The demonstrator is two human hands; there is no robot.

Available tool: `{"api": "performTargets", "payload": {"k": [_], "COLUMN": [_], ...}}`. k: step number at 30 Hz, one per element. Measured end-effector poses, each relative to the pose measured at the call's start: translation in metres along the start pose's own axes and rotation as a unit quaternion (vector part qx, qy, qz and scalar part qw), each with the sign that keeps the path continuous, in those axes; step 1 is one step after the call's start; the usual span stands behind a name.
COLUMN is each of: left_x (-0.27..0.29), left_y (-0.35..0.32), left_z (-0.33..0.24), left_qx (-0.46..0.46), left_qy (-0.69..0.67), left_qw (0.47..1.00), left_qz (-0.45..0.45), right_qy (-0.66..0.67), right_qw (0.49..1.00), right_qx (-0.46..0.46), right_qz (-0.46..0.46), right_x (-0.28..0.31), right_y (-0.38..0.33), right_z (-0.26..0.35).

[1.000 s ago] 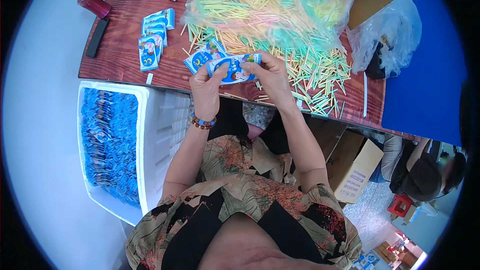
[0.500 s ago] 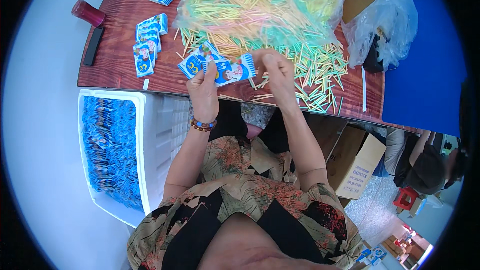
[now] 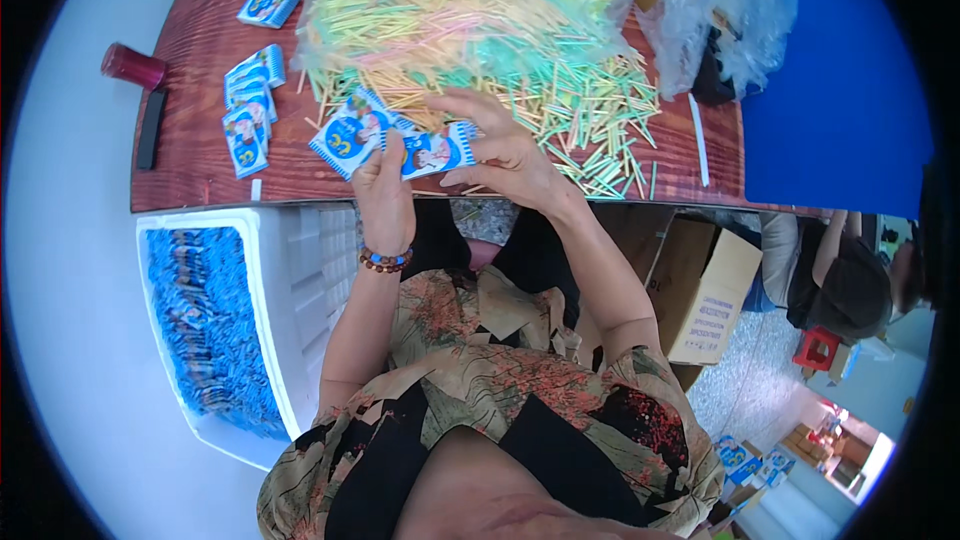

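My left hand (image 3: 383, 198) pinches small blue-and-white printed packets (image 3: 352, 135), fanned out above the table's front edge. One overlapping packet (image 3: 438, 150) points to the right. Beside that packet's right end is my right hand (image 3: 510, 162), fingers apart, one stretched out above the packet and another below it. Whether it touches the packet is hard to tell. Just beyond both hands lie loose thin sticks (image 3: 610, 130) in pastel yellow, green and pink. They spill from a large clear plastic bag (image 3: 460, 10) full of the same sticks.
Several similar packets (image 3: 247, 135) overlap on the wooden table (image 3: 205, 30), left. A dark red cylinder (image 3: 133, 66) and a black bar (image 3: 151, 130) lie near its left edge. Below stands a white foam box (image 3: 265, 310) of blue packets. Cardboard box (image 3: 715, 305) lower right; another person (image 3: 840, 285) beyond.
My right hand's fingers have spread from a pinch and now sit around the packet's right end. My left hand keeps its packets. The whole view has shifted slightly.
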State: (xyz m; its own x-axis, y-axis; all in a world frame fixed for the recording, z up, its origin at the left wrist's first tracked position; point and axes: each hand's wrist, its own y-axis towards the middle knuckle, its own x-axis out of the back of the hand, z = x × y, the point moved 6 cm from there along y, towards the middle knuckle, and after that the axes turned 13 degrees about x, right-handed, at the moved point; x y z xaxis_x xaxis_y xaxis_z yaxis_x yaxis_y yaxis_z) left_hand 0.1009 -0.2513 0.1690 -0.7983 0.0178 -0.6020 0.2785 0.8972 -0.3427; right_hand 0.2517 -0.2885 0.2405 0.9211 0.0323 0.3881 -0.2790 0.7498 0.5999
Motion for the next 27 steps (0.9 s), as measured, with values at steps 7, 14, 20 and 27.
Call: {"api": "performTargets", "payload": {"k": [7, 14, 20, 27], "left_x": [0.011, 0.012, 0.026, 0.048], "left_y": [0.002, 0.004, 0.003, 0.005], "left_z": [-0.002, 0.003, -0.006, -0.027], "left_qx": [-0.003, -0.009, -0.028, -0.033], "left_qy": [0.010, -0.028, -0.052, -0.053], "left_qw": [0.999, 0.999, 0.998, 0.998], "left_qz": [-0.043, -0.018, -0.031, -0.025], "right_qy": [-0.103, -0.296, -0.398, -0.485], "right_qw": [0.939, 0.938, 0.907, 0.848], "right_qx": [-0.249, -0.180, -0.114, -0.105], "right_qz": [-0.215, -0.022, 0.084, 0.185], "right_x": [0.085, 0.079, 0.046, -0.019], "right_y": [-0.069, -0.051, -0.027, 0.001], "right_z": [-0.045, -0.040, -0.031, -0.034]}}
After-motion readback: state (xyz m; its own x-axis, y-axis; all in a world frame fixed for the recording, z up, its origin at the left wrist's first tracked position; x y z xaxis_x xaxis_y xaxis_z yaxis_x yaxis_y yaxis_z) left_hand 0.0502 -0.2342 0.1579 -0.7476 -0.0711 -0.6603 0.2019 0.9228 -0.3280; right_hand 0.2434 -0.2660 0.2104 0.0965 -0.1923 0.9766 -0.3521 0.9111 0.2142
